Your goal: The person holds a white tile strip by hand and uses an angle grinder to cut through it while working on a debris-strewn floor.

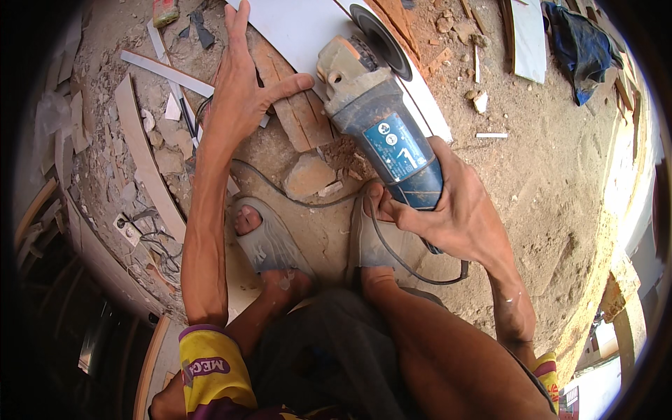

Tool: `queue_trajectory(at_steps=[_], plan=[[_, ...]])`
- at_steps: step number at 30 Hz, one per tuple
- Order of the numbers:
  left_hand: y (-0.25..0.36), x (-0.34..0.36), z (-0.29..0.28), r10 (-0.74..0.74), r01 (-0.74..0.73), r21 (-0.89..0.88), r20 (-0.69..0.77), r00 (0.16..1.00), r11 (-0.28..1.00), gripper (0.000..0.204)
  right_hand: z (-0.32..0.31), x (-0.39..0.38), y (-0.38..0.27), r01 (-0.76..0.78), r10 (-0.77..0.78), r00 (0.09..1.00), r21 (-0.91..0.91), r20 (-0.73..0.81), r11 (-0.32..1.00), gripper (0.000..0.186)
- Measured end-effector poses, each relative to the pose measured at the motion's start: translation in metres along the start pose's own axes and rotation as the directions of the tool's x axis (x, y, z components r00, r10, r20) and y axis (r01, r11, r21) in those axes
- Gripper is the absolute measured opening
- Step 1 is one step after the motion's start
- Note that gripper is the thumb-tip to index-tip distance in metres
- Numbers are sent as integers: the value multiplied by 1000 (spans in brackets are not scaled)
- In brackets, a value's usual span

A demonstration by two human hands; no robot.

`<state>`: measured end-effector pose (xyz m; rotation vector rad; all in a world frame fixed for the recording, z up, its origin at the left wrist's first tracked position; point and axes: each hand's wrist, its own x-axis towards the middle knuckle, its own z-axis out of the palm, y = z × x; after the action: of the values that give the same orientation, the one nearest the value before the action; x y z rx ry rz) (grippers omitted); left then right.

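One grinder (378, 119), disc down on the white tile (308, 31), right hand (448, 206) wrapped tight round its blue body. It looks heavy, rigid and likely to kick; that rear barrel seems the place to hold. The tile looks stiff, slick, brittle. Left hand (241, 91) is spread flat, pressing wood strips (297, 115) beside the tile. Two sandalled feet (269, 241) below, one cord (399, 259) trailing.

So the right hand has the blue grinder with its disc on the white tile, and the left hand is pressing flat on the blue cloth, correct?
Not quite. The head view shows the left hand pressing on the wooden plank beside the white tile, not on the blue cloth, which lies far off to the right. The rest stands: the right hand grips the blue grinder, its disc on the tile.
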<state>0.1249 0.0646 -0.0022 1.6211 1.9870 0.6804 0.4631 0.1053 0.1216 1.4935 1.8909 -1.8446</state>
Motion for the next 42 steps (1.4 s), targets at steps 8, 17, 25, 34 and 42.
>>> queue_trajectory(at_steps=[8,17,25,34,42], plan=[[-1,0,2,-7,7,12,-2,1000,1000,145,1,-5,5,18,-18,1000,6,-15,1000,68],[-1,0,2,7,-6,38,-4,1000,999,144,-1,-11,8,12,-12,1000,-2,-10,1000,68],[21,5,-12,-74,75,-36,42,996,997,154,-2,-12,9,13,-13,1000,-4,-1,1000,67],[20,4,-13,-89,92,-49,55,995,995,153,0,-17,15,41,-41,999,14,-9,999,66],[16,6,-9,-50,52,-43,42,998,998,153,-1,-22,18,60,-60,998,11,-23,998,66]])
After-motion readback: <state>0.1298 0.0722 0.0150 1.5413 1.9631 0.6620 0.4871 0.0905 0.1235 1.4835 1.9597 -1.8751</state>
